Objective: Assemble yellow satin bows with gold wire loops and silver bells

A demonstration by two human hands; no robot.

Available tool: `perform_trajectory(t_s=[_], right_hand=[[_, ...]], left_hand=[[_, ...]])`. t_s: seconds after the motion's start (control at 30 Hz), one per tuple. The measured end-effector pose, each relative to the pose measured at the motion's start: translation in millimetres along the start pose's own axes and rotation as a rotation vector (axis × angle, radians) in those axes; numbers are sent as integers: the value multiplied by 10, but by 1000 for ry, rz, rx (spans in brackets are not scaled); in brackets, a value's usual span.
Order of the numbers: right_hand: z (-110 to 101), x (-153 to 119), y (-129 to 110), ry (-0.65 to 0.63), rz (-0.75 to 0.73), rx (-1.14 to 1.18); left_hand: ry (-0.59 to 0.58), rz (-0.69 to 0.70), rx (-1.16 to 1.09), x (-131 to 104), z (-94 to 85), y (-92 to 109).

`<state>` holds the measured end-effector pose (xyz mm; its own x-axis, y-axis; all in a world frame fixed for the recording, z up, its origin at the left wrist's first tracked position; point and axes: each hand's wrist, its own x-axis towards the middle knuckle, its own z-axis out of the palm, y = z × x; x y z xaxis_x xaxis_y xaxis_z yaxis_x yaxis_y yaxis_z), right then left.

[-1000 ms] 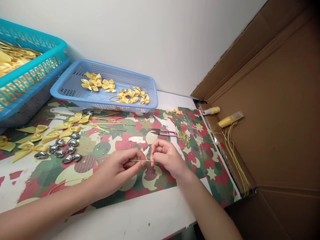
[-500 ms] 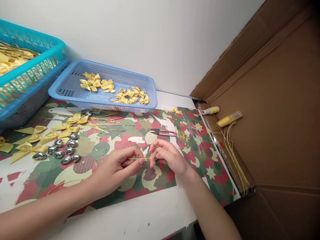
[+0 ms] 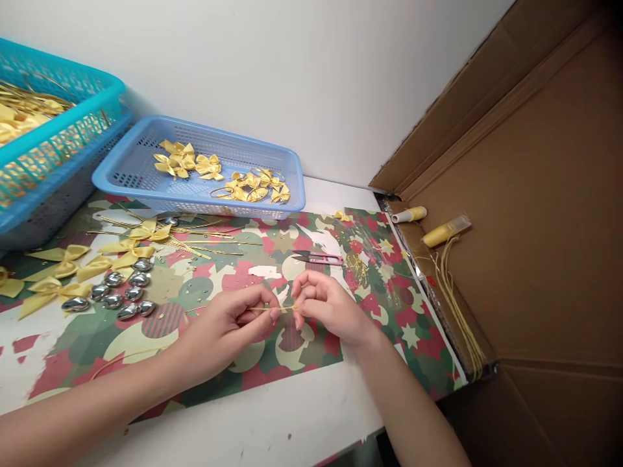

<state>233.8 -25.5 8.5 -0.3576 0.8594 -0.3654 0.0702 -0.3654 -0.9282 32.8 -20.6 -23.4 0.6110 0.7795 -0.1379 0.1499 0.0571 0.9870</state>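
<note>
A thin yellow cord (image 3: 287, 308) stretches between my two hands over the patterned paper. My left hand (image 3: 243, 318) pinches it between thumb and fingers, and part of it trails out on the left of that hand. At its other end my right hand (image 3: 324, 305) has thumb and forefinger closed on the cord, the other fingers curled. Pink-handled snips (image 3: 324, 259) lie just behind my hands. To the left are several silver beads (image 3: 134, 294) and yellow ribbon bows (image 3: 63, 263).
A blue basket (image 3: 199, 201) with yellow bows stands at the back, beside stacked baskets (image 3: 97, 117) at the left. Gold wires (image 3: 195, 243) lie before it. Yellow cords (image 3: 457, 311) and two rolls (image 3: 445, 231) rest by the cardboard wall (image 3: 549, 227) at right.
My right thumb and forefinger have closed together on the cord, where they were a little apart before. My left hand has hardly moved.
</note>
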Motion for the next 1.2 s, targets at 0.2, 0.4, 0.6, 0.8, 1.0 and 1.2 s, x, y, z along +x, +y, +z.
perform_trajectory(t_s=[0.2,0.4,0.6,0.8,1.0,1.2], right_hand=[[-30,-5,-14,6,0,13],[-52,-33,-57,18,9,-18],[-40,-14,-65,2,35,-33],[-15,-3,-51,-5,54,-172],[1,-1,-18,-12,-13,-186],[15,-5,-31,-2,-12,-233]], left_hand=[[37,-2,-2,2,-8,-17],[72,21,12,-7,-17,-9],[35,-13,-16,4,-13,13],[30,-21,-3,7,-13,5],[30,-11,-15,2,-18,-70],[16,2,-32,13,-22,-60]])
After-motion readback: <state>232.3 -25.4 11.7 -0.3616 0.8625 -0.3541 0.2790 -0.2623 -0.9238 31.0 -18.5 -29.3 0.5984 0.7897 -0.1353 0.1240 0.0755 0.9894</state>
